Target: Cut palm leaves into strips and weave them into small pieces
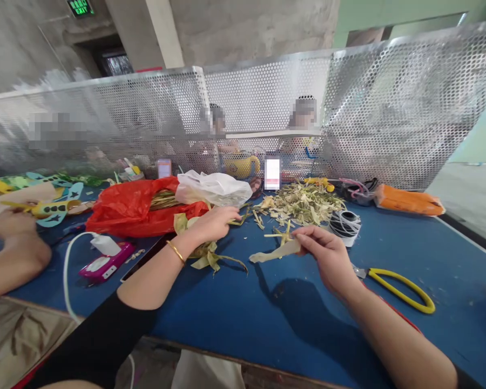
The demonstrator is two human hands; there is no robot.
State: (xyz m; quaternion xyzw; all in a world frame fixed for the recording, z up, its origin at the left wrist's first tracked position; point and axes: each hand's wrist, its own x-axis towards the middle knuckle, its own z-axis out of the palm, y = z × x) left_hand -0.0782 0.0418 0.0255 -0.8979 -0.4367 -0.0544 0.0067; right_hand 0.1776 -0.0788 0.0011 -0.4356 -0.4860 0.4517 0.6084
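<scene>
My right hand (pixel 324 249) pinches a pale, flat strip of dried leaf (pixel 277 252) between thumb and fingers. A small cross of yellowish strips (pixel 284 234) shows at the same fingertips; whether it is joined to the leaf is unclear. My left hand (pixel 218 222), wearing a gold bracelet at the wrist, reaches over a bunch of dry green-brown leaves (pixel 208 258). Its fingers are bent together close to a thin greenish strand (pixel 243 217), and what lies in them is partly hidden.
Leaf scraps (pixel 303 202) are heaped behind my right hand. Near it are a wire spool (pixel 345 227) and yellow-handled pliers (pixel 405 289). A red bag (pixel 121 208), a white plastic bag (pixel 214 188) and a purple power strip (pixel 107 265) lie leftward. Another person's hand (pixel 14 224) works at far left.
</scene>
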